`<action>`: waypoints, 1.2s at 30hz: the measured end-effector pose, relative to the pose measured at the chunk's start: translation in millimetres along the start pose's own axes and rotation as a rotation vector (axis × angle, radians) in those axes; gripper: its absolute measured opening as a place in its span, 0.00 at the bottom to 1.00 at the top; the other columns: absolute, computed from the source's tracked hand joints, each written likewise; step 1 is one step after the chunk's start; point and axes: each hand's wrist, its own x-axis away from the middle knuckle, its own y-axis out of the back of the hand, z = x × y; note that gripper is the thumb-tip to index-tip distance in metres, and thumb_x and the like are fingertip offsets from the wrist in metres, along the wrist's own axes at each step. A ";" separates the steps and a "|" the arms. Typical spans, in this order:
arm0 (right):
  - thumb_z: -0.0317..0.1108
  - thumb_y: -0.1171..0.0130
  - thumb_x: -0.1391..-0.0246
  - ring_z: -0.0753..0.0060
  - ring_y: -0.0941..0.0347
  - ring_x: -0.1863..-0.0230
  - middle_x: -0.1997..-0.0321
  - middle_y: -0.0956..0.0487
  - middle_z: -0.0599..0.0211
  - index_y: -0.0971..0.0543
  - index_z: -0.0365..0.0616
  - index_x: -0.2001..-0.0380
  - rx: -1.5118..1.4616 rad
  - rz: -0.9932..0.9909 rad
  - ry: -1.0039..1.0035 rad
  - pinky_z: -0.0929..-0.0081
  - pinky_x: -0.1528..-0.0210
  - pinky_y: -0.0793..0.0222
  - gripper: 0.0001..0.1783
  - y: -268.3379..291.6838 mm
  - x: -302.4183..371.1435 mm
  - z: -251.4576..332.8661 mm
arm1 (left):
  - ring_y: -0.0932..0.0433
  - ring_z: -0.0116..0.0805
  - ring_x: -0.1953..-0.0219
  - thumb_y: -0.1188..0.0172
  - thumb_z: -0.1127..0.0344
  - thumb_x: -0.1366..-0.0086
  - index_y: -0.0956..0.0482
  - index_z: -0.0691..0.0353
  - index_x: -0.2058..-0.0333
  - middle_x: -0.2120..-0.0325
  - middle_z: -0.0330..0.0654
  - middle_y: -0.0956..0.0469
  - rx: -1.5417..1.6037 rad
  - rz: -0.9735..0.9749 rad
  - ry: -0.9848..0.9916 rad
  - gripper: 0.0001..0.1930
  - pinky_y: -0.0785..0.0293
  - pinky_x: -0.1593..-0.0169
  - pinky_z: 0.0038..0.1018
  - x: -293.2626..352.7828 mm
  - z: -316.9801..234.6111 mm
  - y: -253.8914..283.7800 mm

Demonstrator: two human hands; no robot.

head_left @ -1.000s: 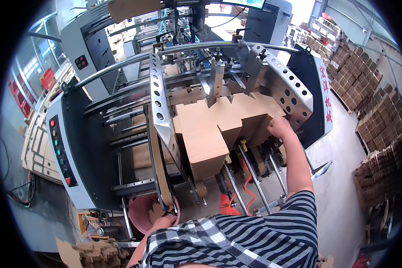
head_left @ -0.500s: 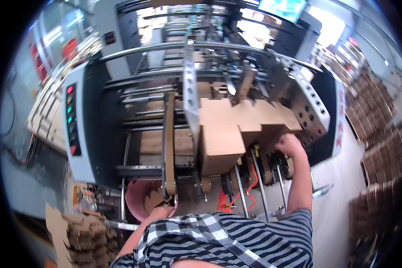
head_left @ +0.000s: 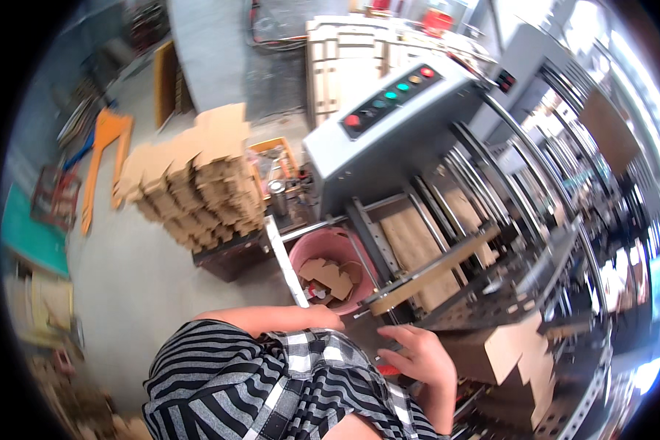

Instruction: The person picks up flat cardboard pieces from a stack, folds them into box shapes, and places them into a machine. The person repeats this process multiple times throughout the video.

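Pink bin (head_left: 298, 255), centre: cardboard scraps (head_left: 331, 277), with one red-and-white piece among them. Orange crate (head_left: 290, 152), beyond the bin: metal parts, too jumbled to itemise.

Left hand (head_left: 327, 318): low, just beside the bin's near side, arm across the body; fingers hidden, grip cannot be told. Right hand (head_left: 420, 356): raised in front of the body, pointing left, thumb and fingers wide apart; nearest to the cartons (head_left: 500, 346), which lie near right on the machine (head_left: 385, 147).

Belt (head_left: 433, 271): slanting between bin and cartons. White bar (head_left: 287, 262): between bin and cardboard stack (head_left: 191, 180), left. Panel (head_left: 389, 99): far, red and green buttons. Orange pallet jack (head_left: 104, 139): far left, on the floor (head_left: 125, 271).
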 end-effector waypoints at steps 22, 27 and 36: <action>0.41 0.36 0.57 0.48 0.24 0.60 0.63 0.21 0.50 0.23 0.50 0.55 0.396 0.446 -0.030 0.56 0.60 0.29 0.23 -222.3 -128.8 51.8 | 0.22 0.47 0.59 0.46 0.62 0.44 0.25 0.56 0.58 0.64 0.47 0.22 0.218 -0.356 0.628 0.14 0.26 0.60 0.44 298.3 15.3 -70.9; 0.38 0.45 0.51 0.47 0.24 0.61 0.65 0.21 0.49 0.23 0.50 0.55 0.468 0.608 0.127 0.56 0.60 0.30 0.19 -300.2 -179.5 119.3 | 0.23 0.50 0.61 0.40 0.59 0.52 0.26 0.59 0.59 0.66 0.48 0.22 0.318 -0.513 0.821 0.20 0.27 0.59 0.45 407.4 19.1 -103.5; 0.42 0.51 0.48 0.46 0.26 0.56 0.60 0.22 0.50 0.24 0.48 0.55 0.505 1.015 0.580 0.55 0.56 0.32 0.18 -459.9 -283.3 231.9 | 0.23 0.47 0.59 0.39 0.57 0.50 0.25 0.57 0.61 0.64 0.46 0.22 0.562 -0.794 1.543 0.18 0.27 0.59 0.44 611.4 -62.4 -238.0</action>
